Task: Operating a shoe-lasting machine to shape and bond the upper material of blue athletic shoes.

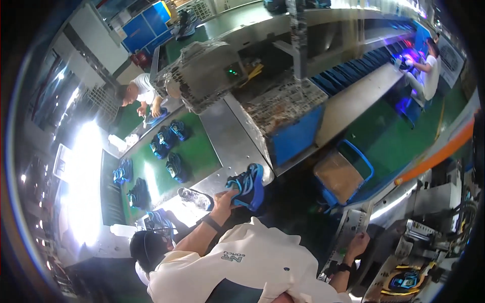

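My left hand (221, 206), a dark band at its wrist, grips a black-and-blue sports shoe (247, 187) by one end, over the bench corner. Just left of that hand lies a shiny, clear shoe-shaped piece (194, 198) on the metal edge of the bench. My right hand (357, 246) is far to the right, beside a grey machine panel (348, 232). Its fingers look curled at the panel's edge, and what they hold, if anything, is hidden. Several more sports shoes (177, 166) stand on the green bench top (199, 144).
One person (146, 91) handles a shoe at the far left; another (429, 70) sits far right. A dark-haired head (149, 250) is close at my left. A blue-framed chair (343, 174) stands right of the bench. A machine with a yellow-edged part (404, 280) stands lower right.
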{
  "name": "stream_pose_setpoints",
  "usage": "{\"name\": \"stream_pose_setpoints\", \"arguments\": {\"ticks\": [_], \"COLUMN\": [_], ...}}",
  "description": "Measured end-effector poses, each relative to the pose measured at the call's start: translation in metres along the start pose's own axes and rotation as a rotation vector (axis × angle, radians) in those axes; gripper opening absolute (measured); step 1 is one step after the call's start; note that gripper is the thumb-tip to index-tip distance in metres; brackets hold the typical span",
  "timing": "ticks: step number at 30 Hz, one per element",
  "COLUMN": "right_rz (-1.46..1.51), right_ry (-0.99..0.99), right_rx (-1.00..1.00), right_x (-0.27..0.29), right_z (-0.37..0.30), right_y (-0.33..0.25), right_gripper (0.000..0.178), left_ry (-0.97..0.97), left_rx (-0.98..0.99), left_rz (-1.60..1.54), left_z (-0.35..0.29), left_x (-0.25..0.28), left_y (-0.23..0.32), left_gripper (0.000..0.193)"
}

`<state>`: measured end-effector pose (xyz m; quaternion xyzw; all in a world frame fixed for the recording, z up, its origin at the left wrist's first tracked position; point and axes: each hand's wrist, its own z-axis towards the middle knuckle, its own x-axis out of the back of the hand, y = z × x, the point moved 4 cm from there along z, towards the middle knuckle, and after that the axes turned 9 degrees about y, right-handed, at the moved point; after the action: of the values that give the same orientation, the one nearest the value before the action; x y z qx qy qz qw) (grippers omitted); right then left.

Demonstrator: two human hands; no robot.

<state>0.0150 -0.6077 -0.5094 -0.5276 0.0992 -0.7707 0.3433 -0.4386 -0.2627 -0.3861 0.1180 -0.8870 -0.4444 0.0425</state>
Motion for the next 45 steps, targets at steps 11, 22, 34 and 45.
{"name": "stream_pose_setpoints", "arguments": {"ticks": [11,22,34,45], "right_rz": [-0.311,0.141,0.483,-0.081], "right_ry": [-0.072,0.182,0.159,0.237], "right_rx": [-0.104,-0.112,1.475,2.118], "right_x": [-0.030,-0.035,0.013,-0.206], "right_z": [-0.032,0.036,0.219,0.101], "right_y": [-0.003,-0.051,-0.810,-1.193], "right_gripper": [0.021,0.023,0.049,0.104], "left_ry": [0.228,0.201,0.524,0.700], "left_rx": [-0.113,-0.082,-0.189,-0.387], "left_rz": [-0.055,-0.143,-0.168,0.691], "left_z": [0.171,0.217,0.390,0.627], "left_x": [0.087,0.100,0.136,0.143], "left_y": [0.031,0.037,0.155,0.215], "left_gripper": [0.041,0.047,0.034,0.038]}}
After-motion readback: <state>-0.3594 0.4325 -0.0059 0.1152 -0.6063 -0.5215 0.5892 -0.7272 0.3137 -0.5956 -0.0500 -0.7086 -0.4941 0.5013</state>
